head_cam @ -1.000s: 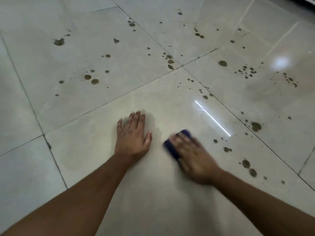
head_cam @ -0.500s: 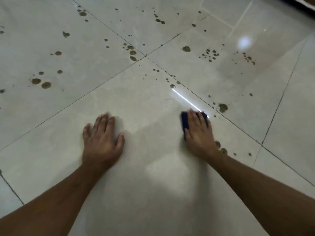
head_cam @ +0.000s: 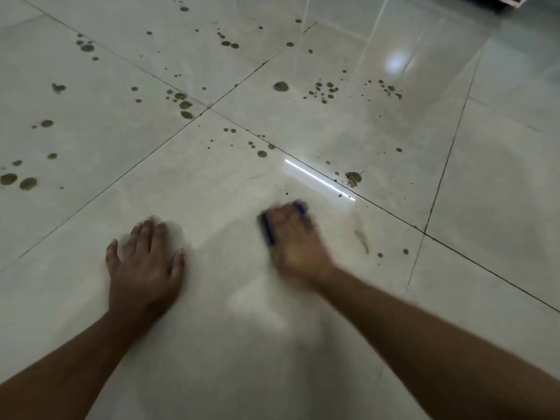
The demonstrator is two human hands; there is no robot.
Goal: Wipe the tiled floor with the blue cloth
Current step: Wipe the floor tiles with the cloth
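The glossy pale tiled floor fills the view and is speckled with brown-green drops. My right hand lies flat on the folded blue cloth and presses it onto the near tile. The hand is motion-blurred and covers most of the cloth, so only blue edges show at its left and at the fingertips. To the left, my left hand rests flat on the same tile with its fingers spread, holding nothing.
A large wet blot sits just past the grout line beyond the cloth. A brown smear and small drops lie to the right of my right hand. Many drops dot the far tiles. A dark furniture edge shows top right.
My right hand slid the cloth right toward the grout line, then back left and nearer; drops beside it are now a smear. My left hand stayed planted.
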